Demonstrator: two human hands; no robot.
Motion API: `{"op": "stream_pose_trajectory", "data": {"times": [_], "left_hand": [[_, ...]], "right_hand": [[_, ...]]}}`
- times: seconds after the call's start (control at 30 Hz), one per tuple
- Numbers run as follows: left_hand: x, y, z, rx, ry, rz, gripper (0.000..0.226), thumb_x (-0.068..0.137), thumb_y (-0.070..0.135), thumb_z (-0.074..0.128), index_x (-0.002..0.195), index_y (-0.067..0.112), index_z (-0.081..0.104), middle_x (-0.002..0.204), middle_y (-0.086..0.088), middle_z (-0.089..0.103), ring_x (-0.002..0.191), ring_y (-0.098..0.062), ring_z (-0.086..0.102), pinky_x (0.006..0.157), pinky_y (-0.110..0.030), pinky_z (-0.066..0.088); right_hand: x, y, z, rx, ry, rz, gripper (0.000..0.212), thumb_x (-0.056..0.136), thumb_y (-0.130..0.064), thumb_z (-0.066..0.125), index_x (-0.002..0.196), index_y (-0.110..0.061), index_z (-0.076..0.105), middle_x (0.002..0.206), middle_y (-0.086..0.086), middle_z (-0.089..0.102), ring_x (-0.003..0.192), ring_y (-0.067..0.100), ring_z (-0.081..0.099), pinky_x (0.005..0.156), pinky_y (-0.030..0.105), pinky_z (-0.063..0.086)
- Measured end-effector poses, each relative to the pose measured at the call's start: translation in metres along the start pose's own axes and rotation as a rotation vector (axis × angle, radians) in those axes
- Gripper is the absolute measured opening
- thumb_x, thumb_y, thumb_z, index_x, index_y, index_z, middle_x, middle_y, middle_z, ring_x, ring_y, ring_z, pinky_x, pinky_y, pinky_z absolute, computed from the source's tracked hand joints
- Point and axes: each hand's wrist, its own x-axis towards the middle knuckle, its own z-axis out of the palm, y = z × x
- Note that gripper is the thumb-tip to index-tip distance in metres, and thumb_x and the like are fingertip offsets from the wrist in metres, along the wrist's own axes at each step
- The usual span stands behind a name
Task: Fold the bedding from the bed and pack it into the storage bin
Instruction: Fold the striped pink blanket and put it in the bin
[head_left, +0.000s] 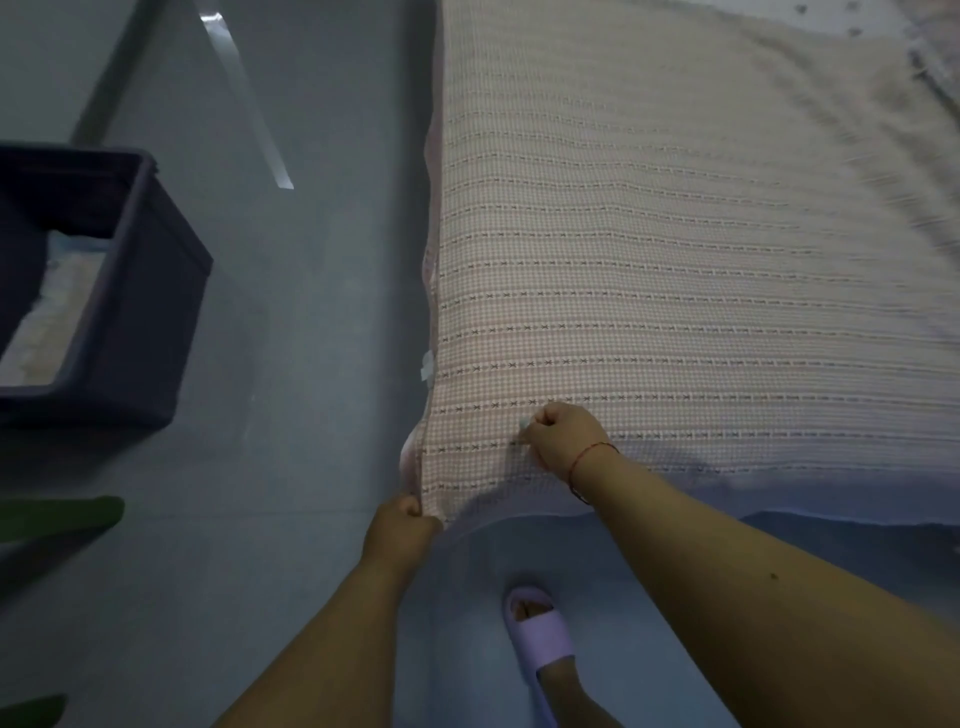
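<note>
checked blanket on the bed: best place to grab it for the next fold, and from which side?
Likely the near-left corner of the checked blanket, from the foot end. The left hand already pinches that corner where it hangs off the bed, and the right hand pinches the cloth just inboard. The rest lies flat, so this free edge should lift easily.

Smooth grey floor catching a bright light streak.

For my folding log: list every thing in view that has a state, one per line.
Pink checked woven blanket: spread flat on the bed, near corner lifted.
Left hand: grips the blanket's corner edge.
Right hand: pinches the blanket's top surface.
Dark blue plastic storage bin: open, on the floor, pale fabric inside.
Lilac slipper: worn on a foot.
</note>
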Motion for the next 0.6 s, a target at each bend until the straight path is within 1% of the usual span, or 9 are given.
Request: {"op": "stream_pose_trajectory", "data": {"times": [0.07,0.13,0.2,0.23,0.3,0.33,0.43,0.53,0.6], "left_hand": [[0.002,-0.001,0.002,-0.114,-0.027,-0.008,0.006,0.076,0.009,0.068,0.077,0.010,0.062,0.070,-0.002,0.059,0.065,-0.015,0.052,0.056,-0.025,0.040],[0.007,-0.003,0.004,-0.170,-0.010,0.019,0.017,0.070,0.010,0.075,0.075,0.007,0.059,0.065,0.000,0.056,0.059,-0.011,0.049,0.047,-0.020,0.039],[0.008,-0.003,0.004,-0.195,-0.012,0.035,0.033,0.059,0.020,0.078,0.073,-0.003,0.060,0.059,0.001,0.055,0.053,-0.010,0.048,0.042,-0.016,0.037],[0.007,-0.003,0.004,-0.209,-0.038,0.032,0.040,0.055,0.026,0.078,0.077,-0.004,0.064,0.061,0.000,0.061,0.055,-0.010,0.053,0.044,-0.018,0.040],[0.001,-0.007,0.007,-0.196,-0.110,-0.010,0.047,0.049,0.036,0.077,0.083,0.003,0.071,0.072,-0.004,0.069,0.066,-0.014,0.061,0.056,-0.024,0.048],[-0.004,-0.008,0.007,-0.193,-0.159,-0.037,0.042,0.051,0.033,0.078,0.082,0.005,0.072,0.073,-0.005,0.069,0.071,-0.016,0.061,0.060,-0.027,0.049],[-0.020,-0.010,0.008,-0.212,-0.270,-0.047,0.011,0.075,0.011,0.077,0.081,0.005,0.070,0.075,-0.004,0.067,0.079,-0.016,0.058,0.064,-0.025,0.049],[-0.039,-0.002,0.002,-0.194,-0.317,-0.004,0.027,0.068,0.019,0.072,0.090,0.005,0.069,0.086,-0.009,0.066,0.080,-0.016,0.056,0.066,-0.024,0.048],[-0.054,0.009,-0.004,-0.242,-0.331,-0.010,0.026,0.072,0.008,0.072,0.097,0.003,0.067,0.092,-0.012,0.067,0.082,-0.019,0.058,0.065,-0.022,0.050]], "right_hand": [[0.001,0.005,0.003,0.024,0.017,0.012,0.029,0.090,-0.021,0.056,0.063,-0.016,0.047,0.067,0.010,0.056,0.064,0.022,0.051,0.062,0.027,0.043],[0.000,0.008,0.007,0.039,0.046,0.017,0.030,0.090,-0.020,0.055,0.062,-0.017,0.045,0.067,0.009,0.055,0.064,0.022,0.050,0.061,0.027,0.043],[-0.002,0.009,0.010,0.027,0.068,0.021,0.030,0.090,-0.020,0.053,0.062,-0.017,0.043,0.067,0.007,0.054,0.065,0.021,0.050,0.061,0.026,0.042],[-0.003,0.008,0.011,0.024,0.072,0.029,0.030,0.090,-0.019,0.052,0.062,-0.017,0.043,0.067,0.007,0.053,0.066,0.021,0.050,0.062,0.027,0.042],[-0.007,0.008,0.015,0.060,0.067,0.060,0.031,0.090,-0.019,0.053,0.061,-0.016,0.042,0.068,0.009,0.054,0.067,0.022,0.050,0.064,0.030,0.044],[-0.010,0.008,0.016,0.085,0.062,0.075,0.030,0.089,-0.018,0.054,0.061,-0.016,0.043,0.069,0.010,0.054,0.067,0.022,0.050,0.064,0.031,0.044],[-0.021,0.005,0.022,0.126,0.023,0.139,0.031,0.088,-0.018,0.054,0.059,-0.014,0.042,0.070,0.014,0.053,0.068,0.023,0.050,0.065,0.035,0.046],[-0.032,0.008,0.028,0.202,-0.001,0.217,0.035,0.085,-0.018,0.058,0.054,-0.014,0.042,0.068,0.016,0.051,0.070,0.025,0.051,0.070,0.041,0.047],[-0.050,0.005,0.024,0.280,0.003,0.275,0.034,0.085,-0.016,0.059,0.056,-0.014,0.042,0.066,0.016,0.049,0.068,0.025,0.050,0.067,0.038,0.045]]}}
